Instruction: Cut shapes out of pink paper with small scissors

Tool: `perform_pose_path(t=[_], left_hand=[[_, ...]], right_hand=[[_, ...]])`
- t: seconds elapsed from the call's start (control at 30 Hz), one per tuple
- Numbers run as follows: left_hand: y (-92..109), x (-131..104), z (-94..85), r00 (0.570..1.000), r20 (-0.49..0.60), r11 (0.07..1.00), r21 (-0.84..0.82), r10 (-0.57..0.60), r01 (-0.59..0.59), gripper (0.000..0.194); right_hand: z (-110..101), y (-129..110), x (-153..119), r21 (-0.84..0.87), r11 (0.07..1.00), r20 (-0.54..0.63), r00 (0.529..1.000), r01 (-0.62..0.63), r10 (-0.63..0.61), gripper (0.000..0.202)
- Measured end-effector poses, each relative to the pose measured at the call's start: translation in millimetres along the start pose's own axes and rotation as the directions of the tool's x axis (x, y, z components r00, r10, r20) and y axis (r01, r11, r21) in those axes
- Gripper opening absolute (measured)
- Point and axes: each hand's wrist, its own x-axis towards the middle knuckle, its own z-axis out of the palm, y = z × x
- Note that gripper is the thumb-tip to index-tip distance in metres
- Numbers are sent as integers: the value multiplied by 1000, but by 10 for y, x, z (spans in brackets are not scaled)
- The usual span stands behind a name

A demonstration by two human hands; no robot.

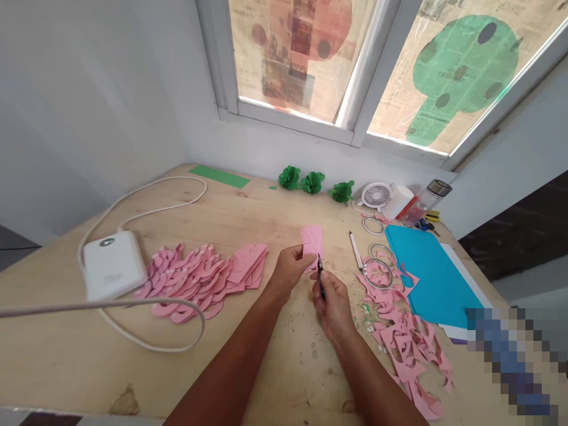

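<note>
My left hand (290, 269) pinches a small pink paper piece (313, 238) by its left edge, thumb on top. Curved lines show on the paper. Closed around a pair of dark scissors (321, 277), my right hand (333, 305) is just below and to the right of the left one. The scissors' tip meets the lower edge of the pink paper; their loops are mostly hidden by my fingers. To the left lies a spread pile of cut wavy pink paper pieces (195, 281), with folded pink paper (246, 266) at its right end.
Pink scraps (408, 343), a white pen (355, 250) and wire rings (378, 273) lie right of my hands. Blue sheets (430, 275) are farther right. A white power bank (113, 264) with a looping cable is left. Green paper flowers (313, 182), a small fan (376, 194) and a bottle (426, 201) stand behind.
</note>
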Motion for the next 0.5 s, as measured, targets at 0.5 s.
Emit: perform_pose_path(t=[0.5], left_hand=[[21, -9, 1, 1000, -21, 1000, 3, -1, 1, 14]], right_hand=[[9, 14, 1, 6, 1000, -6, 1000, -16, 16, 34]])
